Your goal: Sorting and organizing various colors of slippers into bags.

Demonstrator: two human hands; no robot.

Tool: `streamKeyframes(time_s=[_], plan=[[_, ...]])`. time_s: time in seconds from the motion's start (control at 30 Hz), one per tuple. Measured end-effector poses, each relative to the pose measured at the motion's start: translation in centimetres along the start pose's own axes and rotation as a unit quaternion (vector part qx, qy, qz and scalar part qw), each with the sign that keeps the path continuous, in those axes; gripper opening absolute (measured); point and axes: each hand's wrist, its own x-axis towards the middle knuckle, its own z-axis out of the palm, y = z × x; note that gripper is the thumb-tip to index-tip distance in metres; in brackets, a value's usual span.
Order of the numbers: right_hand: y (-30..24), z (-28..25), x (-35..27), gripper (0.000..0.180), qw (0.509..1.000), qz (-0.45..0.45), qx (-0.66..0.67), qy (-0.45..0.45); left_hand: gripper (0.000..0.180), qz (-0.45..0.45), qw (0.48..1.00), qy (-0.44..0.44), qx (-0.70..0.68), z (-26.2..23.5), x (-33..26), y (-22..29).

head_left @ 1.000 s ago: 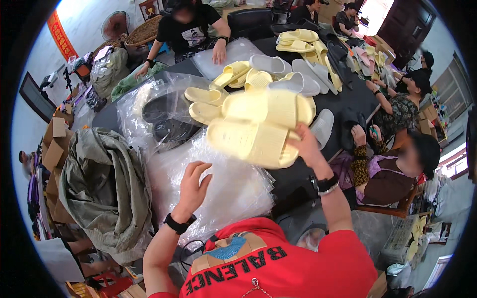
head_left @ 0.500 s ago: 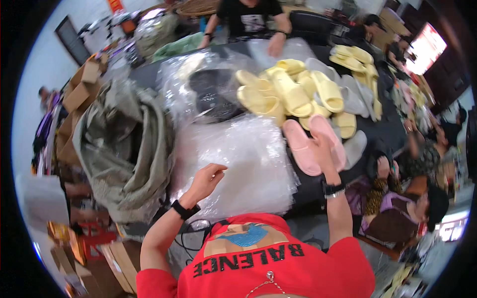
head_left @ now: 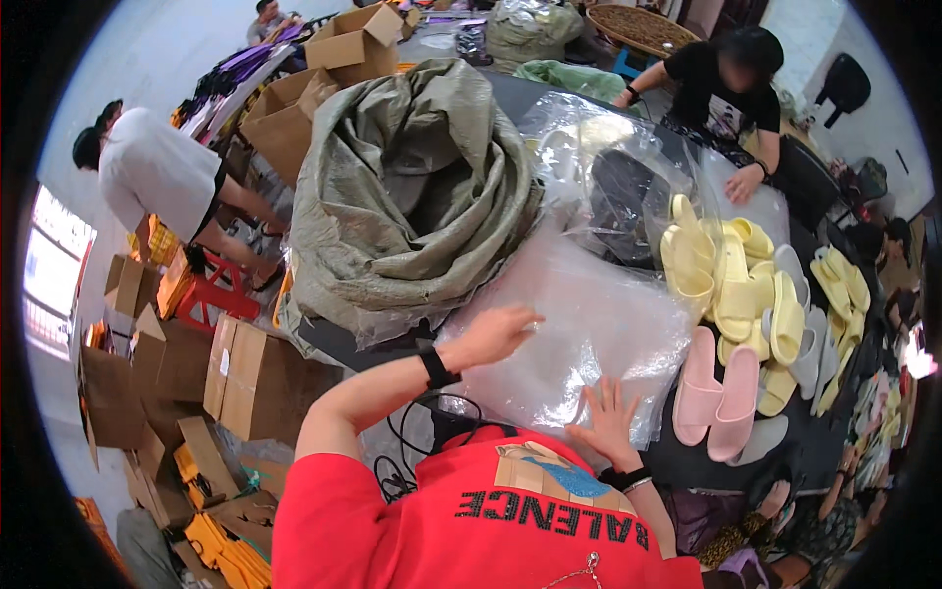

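A stack of clear plastic bags [head_left: 549, 363] lies on the dark table in front of me. My right hand [head_left: 606, 424] is open, its fingers spread over the near right part of the stack. Above the left part of the stack is my left hand [head_left: 493, 336], its fingers bent and drawn together; whether anything thin is between them is hidden. A pair of pink slippers [head_left: 734, 404] rests just right of the bags, touched by neither hand. Yellow slippers [head_left: 733, 294] are heaped beyond the pink pair, with grey slippers [head_left: 808, 353] beside them.
A large grey-green woven sack [head_left: 324, 236] stands open on the left. Behind the bags, clear plastic covers dark slippers [head_left: 628, 211]. Across the table a person in black [head_left: 721, 98] rests a hand on more plastic. Cardboard boxes [head_left: 260, 378] and a red stool [head_left: 218, 294] are at left.
My right hand has let go of the pink slippers and moved left onto the bags, fingers spread. My view has swung left, bringing a person in white and more boxes into sight.
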Motion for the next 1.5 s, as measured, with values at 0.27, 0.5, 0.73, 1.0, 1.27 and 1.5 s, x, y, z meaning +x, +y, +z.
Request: streamKeyframes(time_s=[0.27, 0.5, 0.73, 1.0, 1.27, 1.5], plan=[[-0.3, -0.2, 0.2, 0.079, 0.999, 0.013, 0.031, -0.013, 0.024, -0.139, 0.93, 0.337, -0.056, -15.6, 9.9, -9.7], [-3.8, -1.9, 1.3, 0.075, 0.99, 0.14, -0.006, -0.026, 0.039, -0.383, 0.884, 0.149, 0.222, -17.7, 11.6, -18.6], [-7.9, 3.0, 3.1, 0.105, 0.973, 0.209, 0.049, -0.085, 0.042, -0.392, 0.849, 0.08, 0.346, -17.2, 15.2, -23.6], [-6.4, 6.2, 3.0, 0.107, 0.975, 0.209, 0.042, -0.07, 0.039, -0.391, 0.846, 0.099, 0.348, -14.1, 16.4, -35.9], [-6.4, 6.3, 3.3, 0.107, 0.967, 0.236, 0.032, -0.087, 0.013, -0.238, 0.883, 0.097, 0.392, -18.5, 16.0, -29.2], [-7.0, 4.8, 3.8, 0.104, 0.97, 0.226, 0.038, -0.082, 0.012, -0.139, 0.888, 0.068, 0.432, -24.7, 14.1, -20.1]])
